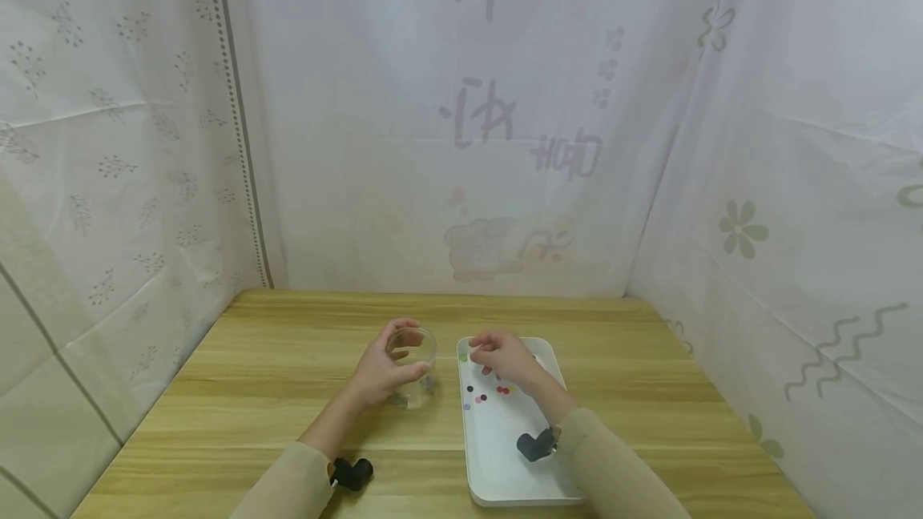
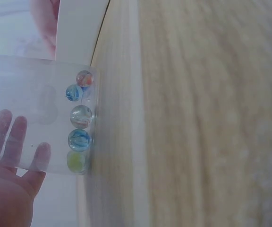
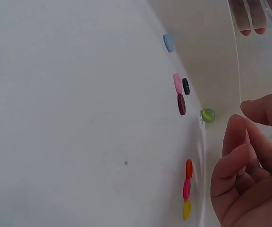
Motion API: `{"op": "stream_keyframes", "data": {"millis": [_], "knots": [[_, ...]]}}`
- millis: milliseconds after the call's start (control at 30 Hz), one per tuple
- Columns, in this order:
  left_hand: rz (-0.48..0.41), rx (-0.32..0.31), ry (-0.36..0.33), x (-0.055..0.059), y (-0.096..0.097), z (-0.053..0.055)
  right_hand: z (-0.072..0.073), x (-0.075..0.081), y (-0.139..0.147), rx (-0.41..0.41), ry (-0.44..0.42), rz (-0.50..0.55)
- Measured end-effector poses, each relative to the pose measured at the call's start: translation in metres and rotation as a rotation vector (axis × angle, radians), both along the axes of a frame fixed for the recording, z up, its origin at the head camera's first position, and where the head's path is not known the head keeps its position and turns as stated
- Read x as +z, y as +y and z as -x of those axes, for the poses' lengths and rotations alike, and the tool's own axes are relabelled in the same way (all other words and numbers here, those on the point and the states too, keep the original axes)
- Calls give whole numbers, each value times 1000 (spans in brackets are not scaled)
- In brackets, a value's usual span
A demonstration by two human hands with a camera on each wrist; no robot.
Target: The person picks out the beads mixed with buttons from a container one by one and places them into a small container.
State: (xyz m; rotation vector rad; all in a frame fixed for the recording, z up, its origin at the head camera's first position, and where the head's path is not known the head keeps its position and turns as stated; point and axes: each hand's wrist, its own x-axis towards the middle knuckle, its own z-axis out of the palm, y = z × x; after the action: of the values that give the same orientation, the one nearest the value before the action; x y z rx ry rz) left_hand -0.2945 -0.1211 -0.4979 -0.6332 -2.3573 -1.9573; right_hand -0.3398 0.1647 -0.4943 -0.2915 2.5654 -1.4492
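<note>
My left hand (image 1: 385, 367) grips a clear cup (image 2: 37, 90) round its side, left of the white tray (image 1: 505, 471). Several glass marbles (image 2: 80, 117) lie at the bottom of the cup, some with blue swirls, one yellow-green. Over the far part of the tray is my right hand (image 1: 502, 357), its fingers loosely bent; I see nothing between them. Close to the right fingertips, a green marble (image 3: 208, 115) lies by the tray's side wall.
Several small buttons lie in the tray: a light blue button (image 3: 168, 43), a pink button (image 3: 177, 83), a black button (image 3: 186, 86), a yellow button (image 3: 187, 210) and others. The wooden table (image 1: 288, 351) meets hanging curtains (image 1: 360, 183) at its back and sides.
</note>
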Motion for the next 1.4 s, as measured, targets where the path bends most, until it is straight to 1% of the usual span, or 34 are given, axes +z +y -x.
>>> {"op": "stream_keyframes", "data": {"millis": [167,367,567,700,867,1233,1400], "knots": [[-14,2,-10,0,0,0,0,-5,-3,-7,-5,-33],[-19,0,-15,1,0,-1,0,-11,-6,1,-4,-48],[-16,1,-13,0,1,-1,-1,-16,-6,-25,16,-82],[-22,0,-9,0,0,-1,-1,-17,-6,-35,4,-67],[-25,8,-1,-2,0,1,-1,-18,-5,-26,-22,-49],[-35,-5,7,-2,-1,1,1,-22,-5,-9,-22,-49],[-34,3,-1,-2,0,0,1,-22,-5,2,-26,-48]]}}
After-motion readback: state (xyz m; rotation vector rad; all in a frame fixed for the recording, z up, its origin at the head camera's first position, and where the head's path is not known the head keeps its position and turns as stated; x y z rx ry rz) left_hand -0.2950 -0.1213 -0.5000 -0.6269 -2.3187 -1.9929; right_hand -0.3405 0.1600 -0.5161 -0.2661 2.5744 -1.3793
